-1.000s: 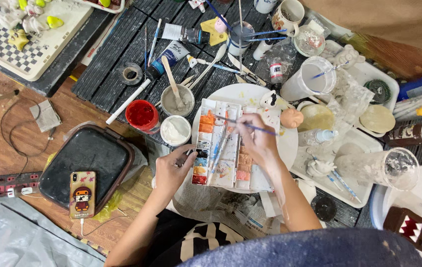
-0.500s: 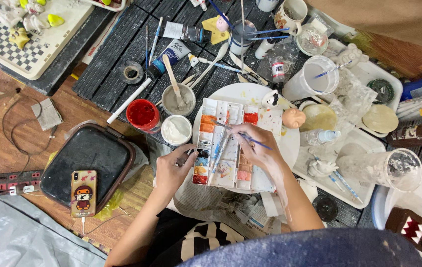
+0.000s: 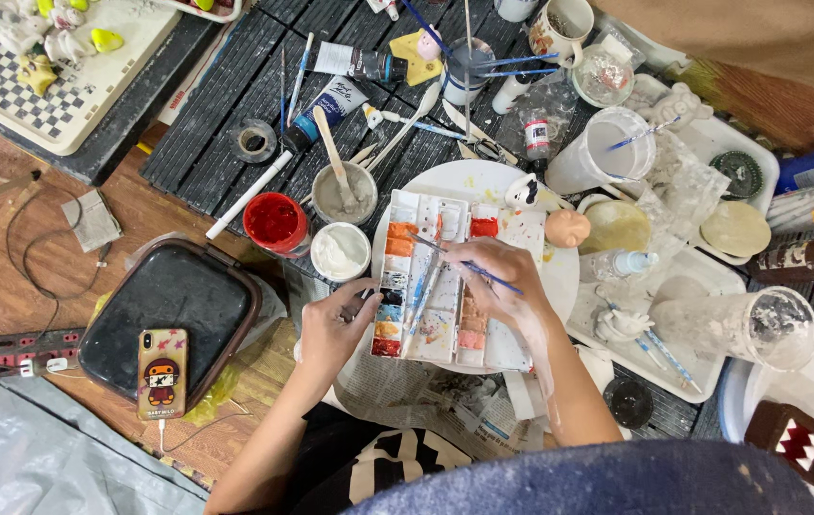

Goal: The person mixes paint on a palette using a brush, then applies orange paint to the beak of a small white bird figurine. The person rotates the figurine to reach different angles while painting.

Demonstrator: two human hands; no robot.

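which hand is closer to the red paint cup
Left. The left hand rests at the paint palette's left edge, just below and right of the red paint cup; the right hand holds a brush over the palette, farther right.

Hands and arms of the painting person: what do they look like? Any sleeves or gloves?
Both arms are bare to the elbow, with no sleeves, gloves or watch in view. The left hand is bare too. The right hand and its forearm carry pale, whitish smears that look like dried paint. Rings cannot be made out.

A craft workshop: paint palette (image 3: 431, 281), brushes (image 3: 304, 59), paint tubes (image 3: 326, 107).
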